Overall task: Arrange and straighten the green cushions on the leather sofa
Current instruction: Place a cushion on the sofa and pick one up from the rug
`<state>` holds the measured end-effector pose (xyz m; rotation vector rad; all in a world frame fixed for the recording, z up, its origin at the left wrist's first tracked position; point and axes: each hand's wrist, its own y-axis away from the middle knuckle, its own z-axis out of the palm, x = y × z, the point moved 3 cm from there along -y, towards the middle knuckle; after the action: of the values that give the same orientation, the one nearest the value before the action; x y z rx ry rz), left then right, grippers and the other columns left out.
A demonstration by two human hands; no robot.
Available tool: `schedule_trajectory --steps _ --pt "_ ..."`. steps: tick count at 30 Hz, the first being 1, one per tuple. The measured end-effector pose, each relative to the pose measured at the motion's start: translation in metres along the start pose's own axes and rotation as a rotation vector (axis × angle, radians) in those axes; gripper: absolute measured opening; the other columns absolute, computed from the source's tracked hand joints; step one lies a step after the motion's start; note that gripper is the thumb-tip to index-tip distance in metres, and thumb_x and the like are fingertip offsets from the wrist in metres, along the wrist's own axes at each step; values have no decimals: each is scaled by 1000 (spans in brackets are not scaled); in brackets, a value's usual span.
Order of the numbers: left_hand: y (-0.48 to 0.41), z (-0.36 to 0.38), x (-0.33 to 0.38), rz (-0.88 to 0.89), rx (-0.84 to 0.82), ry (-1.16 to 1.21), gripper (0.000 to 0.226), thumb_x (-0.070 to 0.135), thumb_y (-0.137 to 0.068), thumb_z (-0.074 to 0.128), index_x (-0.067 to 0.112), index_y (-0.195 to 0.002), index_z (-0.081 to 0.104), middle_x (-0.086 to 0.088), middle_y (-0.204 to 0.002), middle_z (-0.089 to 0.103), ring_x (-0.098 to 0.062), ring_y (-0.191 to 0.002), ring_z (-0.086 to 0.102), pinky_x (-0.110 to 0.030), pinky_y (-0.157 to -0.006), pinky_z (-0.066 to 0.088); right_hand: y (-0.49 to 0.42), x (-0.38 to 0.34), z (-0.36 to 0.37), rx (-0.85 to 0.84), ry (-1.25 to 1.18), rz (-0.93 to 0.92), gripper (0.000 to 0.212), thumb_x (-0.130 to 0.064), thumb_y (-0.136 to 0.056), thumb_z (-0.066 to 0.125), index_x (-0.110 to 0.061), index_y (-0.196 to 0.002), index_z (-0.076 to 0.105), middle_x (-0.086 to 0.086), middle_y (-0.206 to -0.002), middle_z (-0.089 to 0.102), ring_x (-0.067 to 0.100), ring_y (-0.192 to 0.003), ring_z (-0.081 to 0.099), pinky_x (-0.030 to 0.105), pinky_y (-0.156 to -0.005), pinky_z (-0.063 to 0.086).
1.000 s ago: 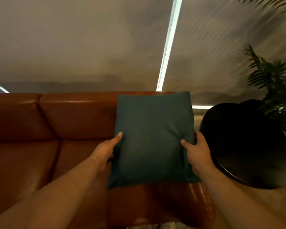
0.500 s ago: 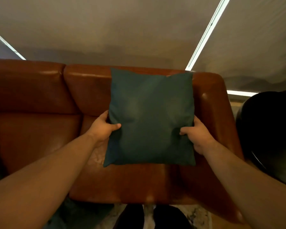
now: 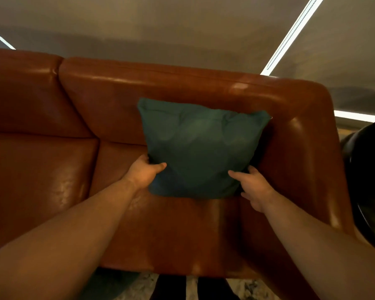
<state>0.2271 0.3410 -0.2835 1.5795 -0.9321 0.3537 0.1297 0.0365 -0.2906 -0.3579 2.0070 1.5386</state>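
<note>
Both hands are out in front of the person, well apart from each other, each clamped on a lower corner of the green cushion [image 3: 199,152]. The left hand [image 3: 144,173] is gripping the lower left edge, thumb lying across the front face and fingers tucked behind. The right hand [image 3: 254,187] is pinching the lower right corner in much the same way, thumb on the front; how firmly it is squeezing, I cannot tell from here.

The cushion is standing upright at the right end of the leather sofa [image 3: 182,83], its bottom edge sitting on the seat [image 3: 182,230] and its back leaning against the backrest. It is lying straight ahead of the hands, on their far side, so neither hand is nearer than the other. Being roughly square, it has no real long axis. Its top edge is running left to right, close to level with the top of the backrest. Its right side is coming right up to the armrest [image 3: 301,159], though whether the two are touching is hard to say.

My guess is that the cushion is being settled into that corner, and what is left is a small squaring-up before letting go. A dark round object [image 3: 368,191] is sitting just beyond the armrest.
</note>
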Motion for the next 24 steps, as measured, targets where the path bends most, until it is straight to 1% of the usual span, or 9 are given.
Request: schedule_trajectory --steps 3,7,11,14,17,20,22,23,24 --pt "-3 9 -7 56 38 75 59 -1 -98 71 5 -152 49 -9 -140 64 -22 -126 62 -32 -106 50 -11 0 0 -21 83 -56 86 -38 -98 75 -39 -165 22 -11 -143 54 16 -125 53 42 -105 45" --pt "-8 1 -9 106 94 12 50 12 -98 74 10 -145 59 -9 -129 73 -23 -115 70 -26 -92 58 -19 -6 -2 30 214 -141 75 -46 -98 73 -38 -161 34 -4 -148 60 26 -134 58 54 -114 48" --pt "-7 -3 -6 85 101 -119 50 23 -98 76 17 -145 60 -3 -133 73 -23 -121 69 -40 -106 55 -15 -1 1 34 245 -135 74 -49 -99 70 -35 -162 34 -3 -146 63 27 -132 60 54 -113 49" --pt "-2 1 -2 88 120 -142 47 22 -101 70 17 -146 60 -4 -138 72 -23 -126 68 -35 -108 52 -13 -3 5 82 253 -148 68 -42 -101 69 -24 -160 41 1 -147 63 29 -132 61 45 -113 49" --pt "10 4 5 95 120 -83 45 17 -102 68 12 -146 61 -7 -140 70 -26 -129 67 -43 -115 50 -7 -10 9 128 205 -147 63 -41 -100 71 -15 -154 52 4 -145 65 29 -132 61 44 -112 50" --pt "26 3 14 104 52 -8 44 8 -104 64 8 -147 58 -8 -138 70 -23 -125 69 -45 -115 51 9 -17 10 125 181 -172 59 -42 -101 70 -16 -151 55 2 -145 65 27 -132 61 45 -114 50" --pt "41 0 20 110 -8 4 47 7 -106 61 9 -152 53 3 -135 69 -3 -112 71 -26 -103 57 25 -23 10 101 166 -205 64 -42 -102 69 -17 -157 48 1 -149 62 25 -136 59 47 -116 47" --pt "50 -2 24 117 -31 -6 52 8 -106 61 9 -156 47 4 -141 65 3 -114 67 -14 -96 55 34 -26 10 90 155 -213 69 -42 -102 69 -18 -161 41 1 -152 59 25 -139 56 48 -118 45" --pt "59 -4 27 118 -47 -18 58 9 -107 60 9 -161 39 2 -150 57 0 -127 61 -11 -97 51 44 -29 11 80 153 -217 74 -43 -102 68 -19 -164 35 1 -155 56 24 -142 54 49 -120 43"
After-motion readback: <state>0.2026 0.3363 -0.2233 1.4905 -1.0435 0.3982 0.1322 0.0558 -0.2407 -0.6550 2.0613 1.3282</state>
